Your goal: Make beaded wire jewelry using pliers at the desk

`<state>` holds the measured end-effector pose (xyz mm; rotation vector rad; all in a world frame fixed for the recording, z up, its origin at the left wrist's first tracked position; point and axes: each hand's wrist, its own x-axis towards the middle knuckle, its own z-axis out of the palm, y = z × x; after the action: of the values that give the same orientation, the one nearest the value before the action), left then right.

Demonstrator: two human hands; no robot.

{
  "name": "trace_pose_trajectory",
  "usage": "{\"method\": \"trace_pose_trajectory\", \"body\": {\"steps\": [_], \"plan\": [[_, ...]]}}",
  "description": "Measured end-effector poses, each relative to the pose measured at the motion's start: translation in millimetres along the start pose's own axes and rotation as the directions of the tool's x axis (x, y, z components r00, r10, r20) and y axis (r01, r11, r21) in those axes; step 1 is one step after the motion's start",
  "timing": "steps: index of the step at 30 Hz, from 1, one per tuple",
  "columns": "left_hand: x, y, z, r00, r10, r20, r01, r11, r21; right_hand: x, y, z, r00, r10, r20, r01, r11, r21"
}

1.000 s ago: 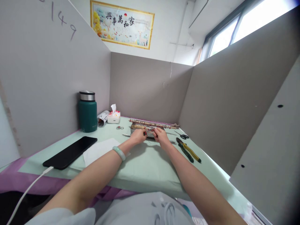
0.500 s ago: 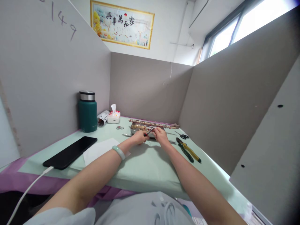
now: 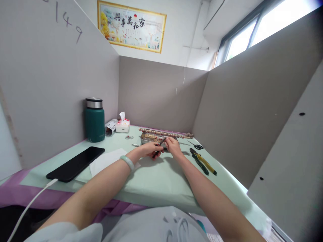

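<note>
My left hand (image 3: 148,149) is closed around a small dark-handled tool (image 3: 158,148) that points up toward my right hand. My right hand (image 3: 171,145) pinches something tiny at the tool's tip; I cannot make it out. Both hands meet just in front of a shallow metal tray (image 3: 148,136) of small beads. A pale green bangle (image 3: 127,162) sits on my left wrist. Behind the tray lies a long beaded strand (image 3: 164,133) on a stick.
Green-and-yellow pliers (image 3: 203,161) and small scissors (image 3: 196,145) lie to the right. A black phone (image 3: 75,163) on a white cable, white paper (image 3: 106,160), a green flask (image 3: 94,120) and a tissue pack (image 3: 122,125) are at left. Grey partitions wall in three sides.
My left hand has slid a little toward me and to the right, and the tool in it now tilts more steeply. My right hand has barely moved.
</note>
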<state>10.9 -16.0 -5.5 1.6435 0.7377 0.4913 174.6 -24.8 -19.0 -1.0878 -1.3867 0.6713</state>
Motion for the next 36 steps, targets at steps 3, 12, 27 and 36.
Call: {"method": "trace_pose_trajectory", "body": {"steps": [3,12,27,36], "plan": [[-4,3,-1.1,0.996,-0.016,0.082,0.023,0.996,-0.082,-1,-2,0,1.0,-0.009,-0.003,0.009,1.0,0.012],[-5,3,-1.6,0.996,-0.013,0.091,0.019,0.997,-0.072,-4,-7,-1,0.997,-0.077,-0.029,0.076,0.996,-0.057],[-1,2,-1.5,0.999,0.008,-0.031,-0.008,1.0,-0.001,-1,2,-2,0.985,-0.167,-0.047,0.154,0.967,-0.202],[7,-6,-4.6,0.996,0.018,-0.084,-0.012,0.997,0.078,-2,0,-2,0.979,-0.194,-0.058,0.173,0.952,-0.253]]}}
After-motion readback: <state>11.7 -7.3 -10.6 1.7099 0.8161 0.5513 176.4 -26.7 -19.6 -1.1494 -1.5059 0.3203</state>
